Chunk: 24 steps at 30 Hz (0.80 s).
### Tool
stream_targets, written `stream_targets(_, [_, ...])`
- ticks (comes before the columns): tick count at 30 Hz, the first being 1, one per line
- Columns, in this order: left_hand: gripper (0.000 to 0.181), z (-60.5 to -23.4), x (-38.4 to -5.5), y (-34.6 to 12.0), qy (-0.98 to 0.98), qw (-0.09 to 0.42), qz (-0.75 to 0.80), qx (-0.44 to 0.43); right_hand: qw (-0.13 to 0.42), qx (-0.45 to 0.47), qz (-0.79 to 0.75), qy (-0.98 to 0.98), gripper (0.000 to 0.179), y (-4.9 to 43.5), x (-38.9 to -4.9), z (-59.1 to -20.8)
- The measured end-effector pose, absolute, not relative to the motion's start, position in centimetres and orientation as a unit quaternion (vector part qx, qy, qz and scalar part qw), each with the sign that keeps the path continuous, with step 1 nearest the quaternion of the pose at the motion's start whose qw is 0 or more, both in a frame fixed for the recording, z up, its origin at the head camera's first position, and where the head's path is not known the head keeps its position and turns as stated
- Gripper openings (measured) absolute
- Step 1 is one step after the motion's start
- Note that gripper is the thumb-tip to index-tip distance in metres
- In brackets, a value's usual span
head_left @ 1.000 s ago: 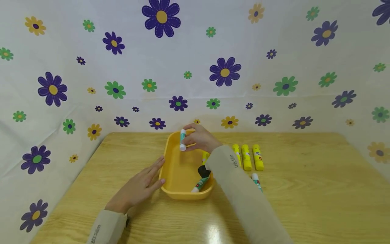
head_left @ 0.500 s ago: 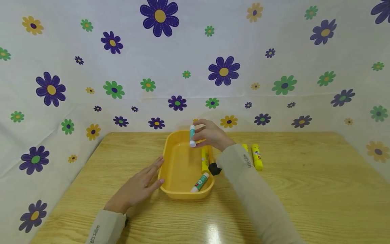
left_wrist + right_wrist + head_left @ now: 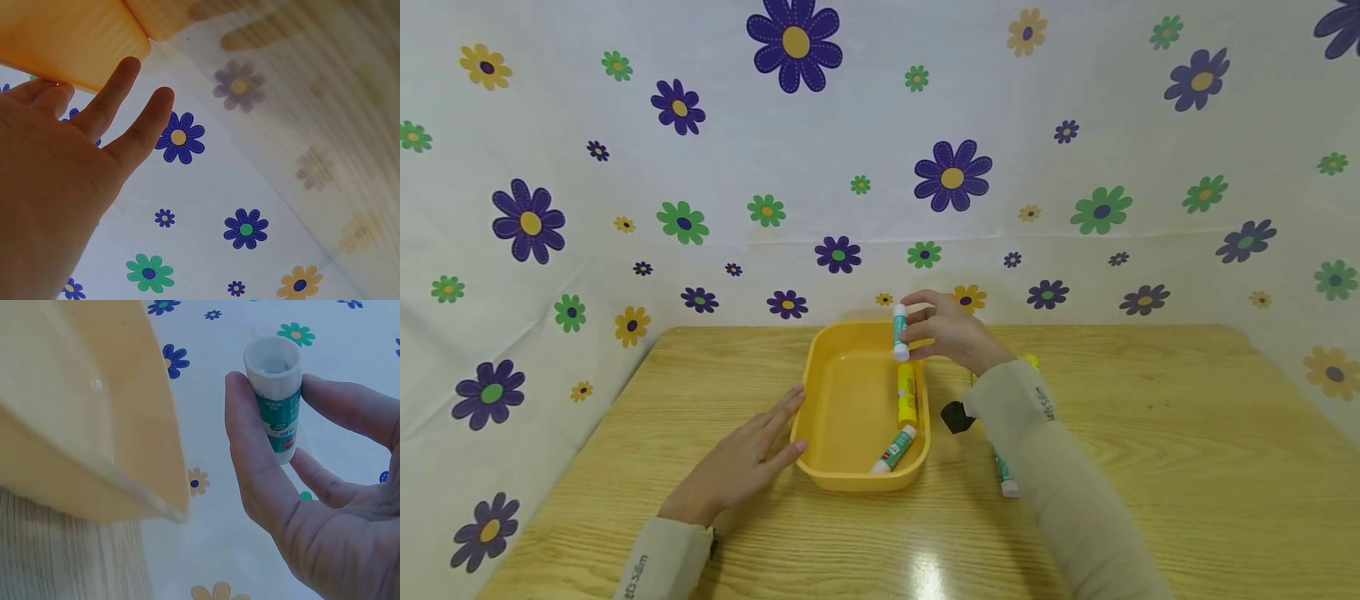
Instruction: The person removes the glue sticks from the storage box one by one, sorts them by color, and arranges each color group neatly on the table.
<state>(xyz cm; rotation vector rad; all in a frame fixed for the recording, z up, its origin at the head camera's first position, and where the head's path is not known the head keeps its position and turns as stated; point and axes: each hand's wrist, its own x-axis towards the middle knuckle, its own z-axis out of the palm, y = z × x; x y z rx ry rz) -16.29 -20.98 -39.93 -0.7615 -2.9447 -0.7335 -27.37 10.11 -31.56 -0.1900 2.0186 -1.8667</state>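
Observation:
My right hand [image 3: 958, 333] pinches a green-and-white glue stick [image 3: 901, 332] between thumb and fingers, above the far right corner of a yellow plastic tray [image 3: 861, 482]. In the right wrist view the glue stick [image 3: 279, 412] is nearly upright, its hollow white end toward the camera. Fingers spread and straight, my left hand [image 3: 737, 467] rests against the tray's left side. Along the tray's right wall lie a yellow glue stick [image 3: 907, 400] and, nearer me, a slanted green glue stick [image 3: 895, 450].
Right of the tray, a green glue stick [image 3: 1005, 477] lies on the wooden table [image 3: 1187, 467], partly behind my right sleeve [image 3: 1060, 475]. A bit of yellow glue stick [image 3: 1032, 361] shows past the cuff. A flower-printed cloth [image 3: 880, 150] hangs behind the table.
My right hand has moved rightward with the green glue stick, from over the tray's middle to its right rim, uncovering the sticks in the tray. The left hand has stayed put.

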Motion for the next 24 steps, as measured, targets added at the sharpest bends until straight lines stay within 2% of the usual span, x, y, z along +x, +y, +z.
stream_targets(24, [0.068,-39.6,-16.3,-20.9,-0.941,-0.003,-0.237,-0.241,0.161,-0.075,-0.632,0.754,0.061,13.9,-26.2,-31.8])
